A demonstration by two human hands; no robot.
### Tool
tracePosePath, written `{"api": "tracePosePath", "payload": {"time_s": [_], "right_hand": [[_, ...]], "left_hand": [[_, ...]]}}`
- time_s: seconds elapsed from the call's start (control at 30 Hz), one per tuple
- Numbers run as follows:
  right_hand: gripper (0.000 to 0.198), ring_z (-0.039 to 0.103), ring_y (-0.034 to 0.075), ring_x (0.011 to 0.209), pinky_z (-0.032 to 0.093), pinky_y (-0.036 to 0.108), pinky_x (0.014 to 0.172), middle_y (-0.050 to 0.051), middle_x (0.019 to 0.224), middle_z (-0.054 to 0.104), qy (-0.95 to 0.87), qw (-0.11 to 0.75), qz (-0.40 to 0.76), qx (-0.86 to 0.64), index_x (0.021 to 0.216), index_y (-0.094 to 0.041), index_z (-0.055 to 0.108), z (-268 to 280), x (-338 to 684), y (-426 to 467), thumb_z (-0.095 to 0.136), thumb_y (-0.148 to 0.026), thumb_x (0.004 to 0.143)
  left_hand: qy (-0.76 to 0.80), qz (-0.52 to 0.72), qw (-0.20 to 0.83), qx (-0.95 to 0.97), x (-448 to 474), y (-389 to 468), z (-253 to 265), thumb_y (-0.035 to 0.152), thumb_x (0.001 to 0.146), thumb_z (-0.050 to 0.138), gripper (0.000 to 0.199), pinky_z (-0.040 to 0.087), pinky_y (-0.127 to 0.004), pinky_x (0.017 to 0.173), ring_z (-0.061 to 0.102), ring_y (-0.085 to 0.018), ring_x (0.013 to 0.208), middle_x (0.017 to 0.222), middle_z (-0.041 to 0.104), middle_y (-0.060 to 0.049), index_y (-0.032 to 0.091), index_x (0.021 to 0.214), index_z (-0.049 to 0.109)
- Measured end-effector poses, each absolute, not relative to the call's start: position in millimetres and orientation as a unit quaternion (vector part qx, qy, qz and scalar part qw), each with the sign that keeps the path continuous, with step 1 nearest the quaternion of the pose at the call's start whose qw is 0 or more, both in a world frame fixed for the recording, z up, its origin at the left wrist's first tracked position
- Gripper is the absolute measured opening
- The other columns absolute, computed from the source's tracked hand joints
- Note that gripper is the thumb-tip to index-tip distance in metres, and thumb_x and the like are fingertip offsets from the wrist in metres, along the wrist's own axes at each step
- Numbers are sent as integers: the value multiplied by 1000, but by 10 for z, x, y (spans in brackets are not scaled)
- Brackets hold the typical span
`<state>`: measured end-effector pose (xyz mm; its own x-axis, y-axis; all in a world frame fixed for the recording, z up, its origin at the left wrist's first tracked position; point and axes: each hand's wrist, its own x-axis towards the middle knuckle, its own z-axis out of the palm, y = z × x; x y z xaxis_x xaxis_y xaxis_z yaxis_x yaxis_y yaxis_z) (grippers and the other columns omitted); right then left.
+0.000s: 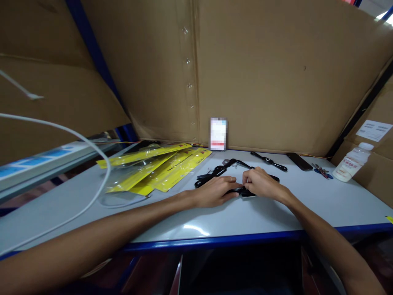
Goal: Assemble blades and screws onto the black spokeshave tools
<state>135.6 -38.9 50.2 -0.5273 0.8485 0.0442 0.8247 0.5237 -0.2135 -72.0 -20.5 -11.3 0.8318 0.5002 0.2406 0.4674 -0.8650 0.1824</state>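
Observation:
Both hands meet over a black spokeshave (274, 178) low on the table, mostly covered by them. My left hand (216, 191) steadies it from the left, thumb and fingers closed around its near part. With bent, pinched fingers my right hand (260, 183) grips the tool's middle; whether a small part sits in the pinch is hidden. A flat metal edge (248, 196) shows below the fingers. Just beyond the hands lie more black spokeshaves (219, 169), with small metal pieces (235, 164) among them. Another spokeshave (269, 161) lies farther back on the right.
Yellow clear-fronted packages (172, 170) are heaped on the left, near a white cable (106, 172) and a power strip (39, 162). A lit phone (218, 134) leans on the cardboard wall (260, 73). On the right are a dark phone (299, 161), keys (321, 171) and a bottle (353, 163).

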Motion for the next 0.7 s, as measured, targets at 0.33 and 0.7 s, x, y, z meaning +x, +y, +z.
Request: {"api": "tracePosePath", "payload": {"time_s": [0.33,0.7], "right_hand": [[22,60,13,62,41,22,59,-1,67,67,-850,63,285,-439,85,-16,75,559,1517,-331,58,-4,76],[16,52,11,63,35,23,63,-2,64,62,-886,69,199,-412,84,-16,74,569,1489,-359,62,-6,79]], "left_hand": [[253,141,48,956,-719,-211,-99,31,103,48,27,49,-31,78,63,-22,91,99,64,-8,16,116,67],[248,143,50,957,-718,-208,-100,31,104,47,28,49,-32,79,64,-23,92,102,65,-9,16,116,66]]}}
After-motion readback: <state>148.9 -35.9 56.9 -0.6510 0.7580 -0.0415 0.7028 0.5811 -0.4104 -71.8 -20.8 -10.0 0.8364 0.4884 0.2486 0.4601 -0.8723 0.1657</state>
